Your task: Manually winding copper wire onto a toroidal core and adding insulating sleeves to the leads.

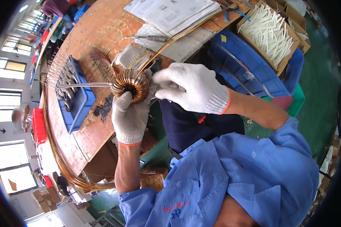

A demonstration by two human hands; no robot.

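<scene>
My left hand [130, 115], in a white knit glove, grips a ring-shaped coil [130, 85] wound with copper wire, thumb pressed on its lower left side. My right hand [191, 87], also gloved, pinches at the coil's right side. A long copper wire [178, 36] runs from the coil's top up and to the right across the papers. Two clear sleeved leads [85, 85] stick out of the coil to the left. The coil hangs just above the front edge of a worn wooden bench [98, 26].
A blue tray [79, 109] with several finished coils sits left on the bench. Papers [174, 13] and a tool lie behind. A blue bin [238, 60] and a cardboard box of white tubes [269, 32] stand right. Copper wire loops [60, 162] hang at the bench's edge.
</scene>
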